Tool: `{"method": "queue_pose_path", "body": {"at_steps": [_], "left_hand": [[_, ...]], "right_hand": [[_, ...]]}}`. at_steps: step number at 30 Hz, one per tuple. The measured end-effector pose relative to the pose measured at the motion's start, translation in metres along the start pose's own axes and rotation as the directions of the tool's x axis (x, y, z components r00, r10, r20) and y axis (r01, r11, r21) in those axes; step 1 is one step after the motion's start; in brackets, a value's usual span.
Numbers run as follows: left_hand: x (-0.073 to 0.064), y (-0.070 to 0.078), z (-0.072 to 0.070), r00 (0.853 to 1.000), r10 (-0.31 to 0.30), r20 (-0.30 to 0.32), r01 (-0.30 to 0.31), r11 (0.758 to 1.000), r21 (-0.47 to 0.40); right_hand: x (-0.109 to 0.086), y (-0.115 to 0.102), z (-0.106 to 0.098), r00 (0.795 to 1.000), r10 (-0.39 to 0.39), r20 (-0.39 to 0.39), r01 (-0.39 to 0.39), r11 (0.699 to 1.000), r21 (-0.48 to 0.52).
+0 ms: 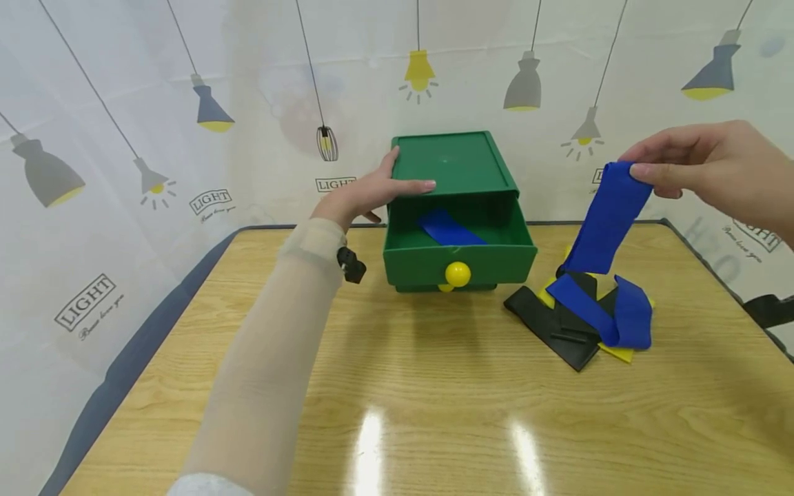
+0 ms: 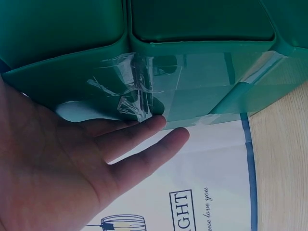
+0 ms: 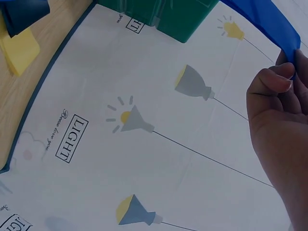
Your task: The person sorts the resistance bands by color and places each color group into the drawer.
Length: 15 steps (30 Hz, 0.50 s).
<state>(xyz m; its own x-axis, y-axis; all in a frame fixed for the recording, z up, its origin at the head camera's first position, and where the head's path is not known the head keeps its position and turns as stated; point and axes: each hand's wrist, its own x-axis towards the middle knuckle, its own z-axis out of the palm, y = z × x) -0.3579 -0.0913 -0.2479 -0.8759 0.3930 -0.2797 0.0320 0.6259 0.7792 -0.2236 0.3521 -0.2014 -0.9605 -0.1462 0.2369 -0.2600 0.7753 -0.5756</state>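
Observation:
My right hand (image 1: pixel 713 169) pinches the top end of a blue strip (image 1: pixel 611 220), which looks like flat cloth or rubber and hangs down over a pile on the table. In the right wrist view the same blue band (image 3: pixel 269 24) runs from the fingertips. My left hand (image 1: pixel 372 189) rests on the left side and top edge of a green drawer box (image 1: pixel 453 162), its fingers spread; in the left wrist view several fingers lie along the taped side (image 2: pixel 192 86). The upper drawer (image 1: pixel 415 265) is pulled out, with another blue strip (image 1: pixel 446 227) inside.
Below the hanging strip lies a pile of black (image 1: pixel 546 327), yellow (image 1: pixel 620 353) and blue strips (image 1: pixel 634 317). A yellow ball knob (image 1: pixel 457 274) sticks out from the drawer front. Behind the wooden table (image 1: pixel 403 386) hangs a white lamp-print sheet (image 1: pixel 260 83).

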Motion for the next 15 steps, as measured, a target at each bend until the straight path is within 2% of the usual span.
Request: {"method": "queue_pose_path", "body": {"at_steps": [8,15], "left_hand": [[-0.003,0.002,0.001,1.000,0.004,0.003,-0.004,1.000,-0.010],[-0.003,0.002,0.000,1.000,-0.002,0.002,0.002,1.000,0.007]], "right_hand": [[0.005,-0.028,-0.007,0.996,-0.087,-0.029,0.088,0.996,0.023],[0.010,-0.046,-0.022,0.979,-0.194,-0.064,0.201,0.972,0.121]]}}
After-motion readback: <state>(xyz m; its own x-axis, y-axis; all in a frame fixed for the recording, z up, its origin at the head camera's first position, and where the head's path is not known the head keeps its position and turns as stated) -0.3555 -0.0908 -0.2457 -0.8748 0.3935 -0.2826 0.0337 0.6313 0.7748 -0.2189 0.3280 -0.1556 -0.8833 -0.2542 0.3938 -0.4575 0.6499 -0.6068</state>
